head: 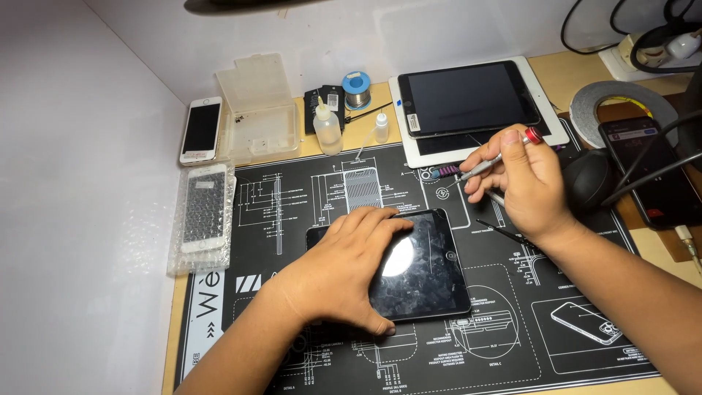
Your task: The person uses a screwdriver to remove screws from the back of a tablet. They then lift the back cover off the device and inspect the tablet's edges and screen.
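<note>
A small black tablet (428, 274) lies face up on the black work mat (512, 344). My left hand (340, 267) rests flat on its left half, fingers spread over the glass. My right hand (523, 183) hovers above and to the right of the tablet, holding a slim silver screwdriver (486, 164) with a red cap, its tip pointing left. Black tweezers (504, 232) lie on the mat just below that hand.
Two stacked tablets (468, 99) sit at the back. Squeeze bottles (327, 128), a solder spool (357, 89), a clear plastic box (256, 110), a white phone (201, 130) and a bubble-wrapped screen (205, 208) stand left. Tape roll (621, 99), black blower bulb (589, 179) and phone (651, 172) right.
</note>
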